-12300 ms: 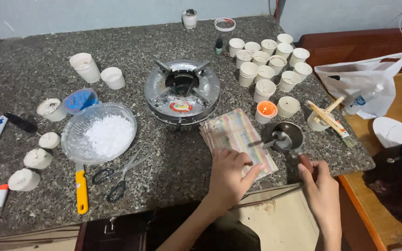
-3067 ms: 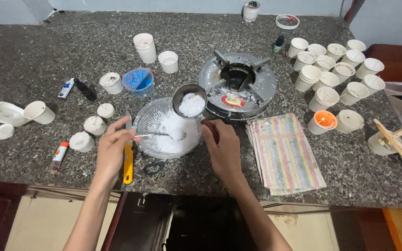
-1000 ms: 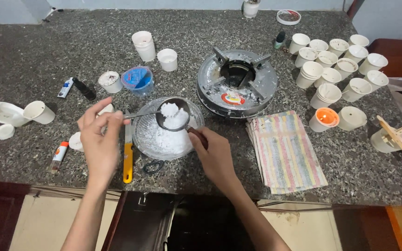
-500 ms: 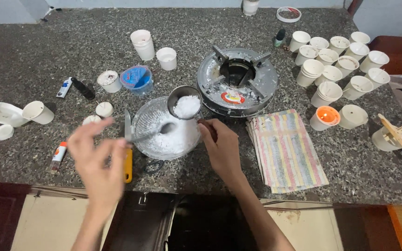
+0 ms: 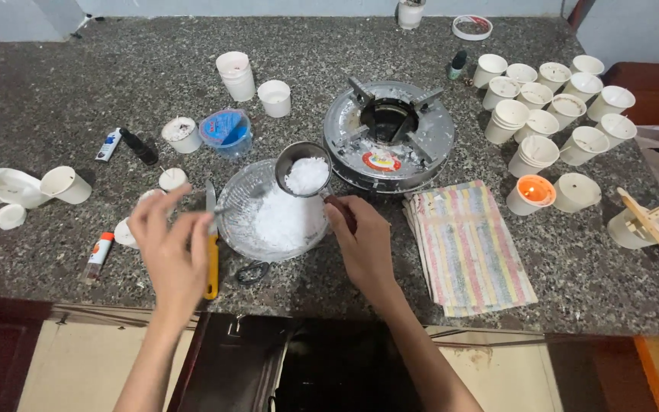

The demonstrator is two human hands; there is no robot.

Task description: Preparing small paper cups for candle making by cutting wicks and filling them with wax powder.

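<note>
My right hand (image 5: 360, 240) grips the dark handle of a small metal pot (image 5: 303, 169) heaped with white flakes. The pot hangs over the far rim of a clear glass bowl (image 5: 239, 229), which holds more white flakes (image 5: 282, 217). My left hand (image 5: 169, 248) hovers just left of the bowl with fingers spread and nothing in it. A metal spoon (image 5: 221, 208) rests on the bowl's left rim, close to my fingertips. A yellow-handled knife (image 5: 212, 263) lies under my left hand.
A round gas burner (image 5: 388, 133) stands behind the bowl. A striped cloth (image 5: 467, 244) lies to the right, near a lit candle in a cup (image 5: 532, 191) and several white cups (image 5: 551, 107). Black scissors (image 5: 252, 271), a blue-lidded tub (image 5: 225, 128) and small cups surround the bowl.
My left hand let go of the spoon, which now rests in the bowl, and drew back toward the near edge with fingers open. The filled pot stays held over the bowl.
</note>
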